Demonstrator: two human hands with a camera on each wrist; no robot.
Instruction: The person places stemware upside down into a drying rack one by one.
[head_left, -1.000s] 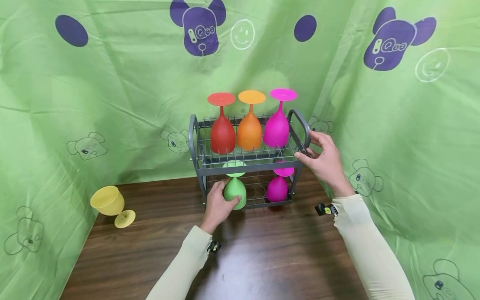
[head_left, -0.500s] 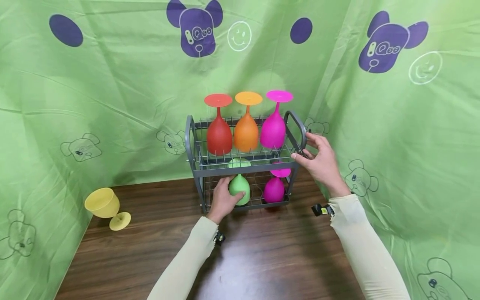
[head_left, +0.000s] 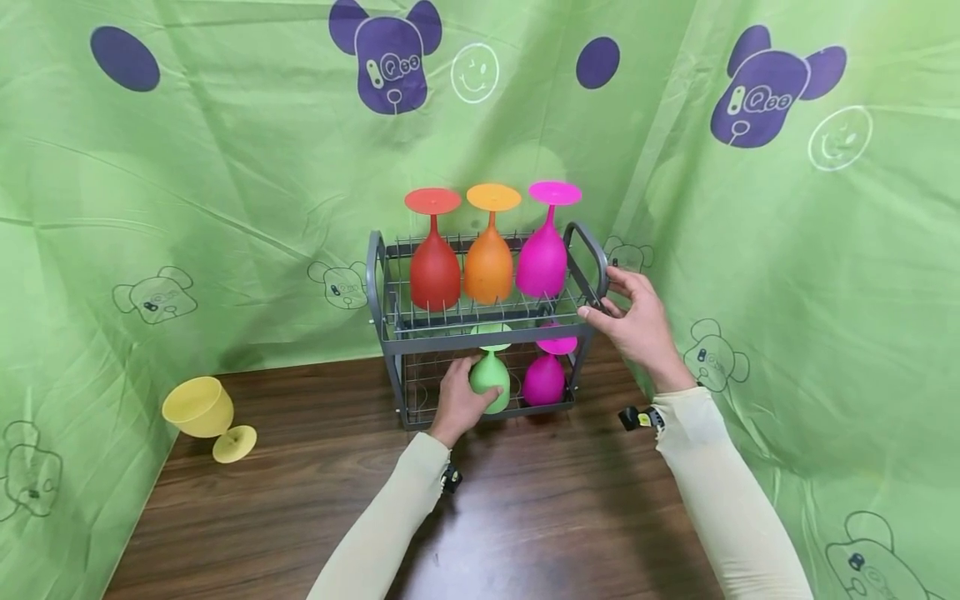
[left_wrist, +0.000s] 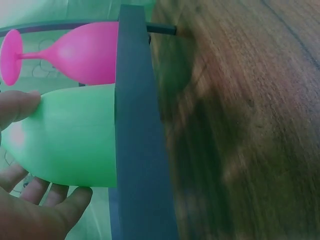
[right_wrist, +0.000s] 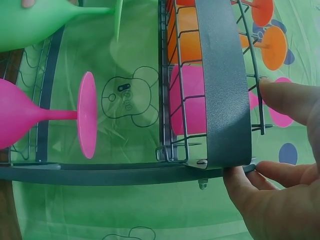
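Note:
In the head view a two-tier dark grey dish rack (head_left: 450,342) stands on the table. My left hand (head_left: 459,403) grips the bowl of a green wine glass (head_left: 491,377), held upside down at the lower tier. In the left wrist view its rim meets the rack's lower front bar (left_wrist: 137,150). Beside it, to the right, a magenta wine glass (head_left: 543,381) stands inverted. My right hand (head_left: 637,327) holds the upper right corner of the rack, thumb at the front and fingers round the side frame. Red (head_left: 435,271), orange (head_left: 488,271) and magenta (head_left: 542,262) wine glasses stand inverted on the upper tier.
A yellow wine glass (head_left: 201,408) lies tipped on the left of the wooden table (head_left: 300,508), its foot (head_left: 235,444) against the surface. Green printed cloth (head_left: 247,192) hangs behind and on both sides, close to the rack's back and right end.
My left hand has carried the green wine glass rightward along the lower tier, closer to the magenta one. The right hand keeps its hold on the rack. The head view has shifted slightly.

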